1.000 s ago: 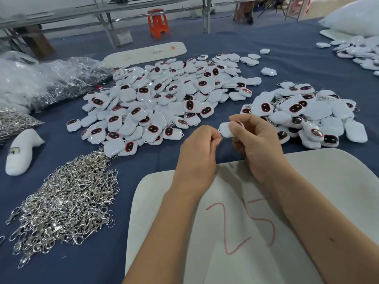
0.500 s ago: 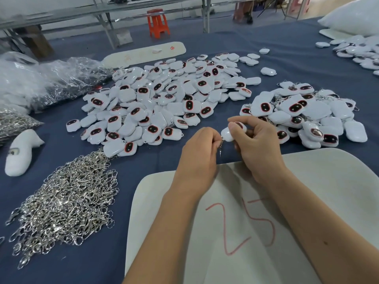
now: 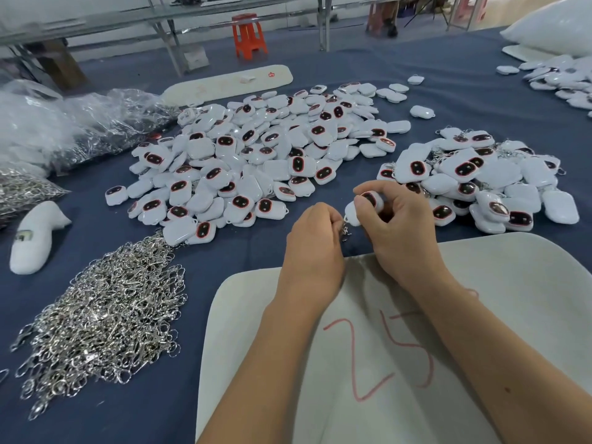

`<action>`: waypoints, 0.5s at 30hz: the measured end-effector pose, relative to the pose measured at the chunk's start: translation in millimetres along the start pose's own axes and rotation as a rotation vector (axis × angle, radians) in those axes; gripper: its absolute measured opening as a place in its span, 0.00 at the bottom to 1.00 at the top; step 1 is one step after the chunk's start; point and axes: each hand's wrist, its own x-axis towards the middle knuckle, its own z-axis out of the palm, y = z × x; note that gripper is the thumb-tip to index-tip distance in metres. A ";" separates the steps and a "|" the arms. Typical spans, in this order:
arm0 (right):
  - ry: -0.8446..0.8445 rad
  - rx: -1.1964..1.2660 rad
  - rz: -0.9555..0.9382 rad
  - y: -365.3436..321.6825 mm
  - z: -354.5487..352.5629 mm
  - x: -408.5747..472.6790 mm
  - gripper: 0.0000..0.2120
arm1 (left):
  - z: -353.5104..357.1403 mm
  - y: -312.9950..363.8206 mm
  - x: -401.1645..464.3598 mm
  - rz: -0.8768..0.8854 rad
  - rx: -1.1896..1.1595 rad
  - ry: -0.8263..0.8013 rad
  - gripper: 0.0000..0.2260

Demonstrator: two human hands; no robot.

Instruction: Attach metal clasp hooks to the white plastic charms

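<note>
While your right hand [image 3: 395,219] pinches the charm [image 3: 368,205] loop-down, your left hand [image 3: 315,233] at 9 o'clock pinches a clasp hook [image 3: 345,229] — hands nearly touching, so it threads w/o fumbling.

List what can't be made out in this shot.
- Head view: whether the clasp hook is joined to the charm; too small, and the left hand hides its grip.
- Contents of the clear bags: blurred by glare.
- Far charm pile: cut by the right edge.
</note>
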 end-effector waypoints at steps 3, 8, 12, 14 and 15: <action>-0.016 -0.058 -0.059 -0.8 0.4 -1.0 0.03 | 1.2 1.5 0.2 -0.035 0.029 0.005 0.10; -0.070 -0.123 -0.123 -1.5 0.9 -1.6 0.03 | 2.7 2.9 -0.5 -0.075 0.148 -0.035 0.14; -0.048 -0.099 -0.082 -0.7 1.5 -1.7 0.04 | 2.7 2.3 -0.3 -0.041 0.130 0.018 0.10; -0.024 0.094 0.045 0.1 1.7 -1.4 0.04 | 2.5 2.2 0.2 0.033 0.001 0.079 0.09; -0.012 0.206 0.117 0.0 2.1 -1.0 0.05 | 2.1 2.0 0.2 0.084 -0.048 0.110 0.07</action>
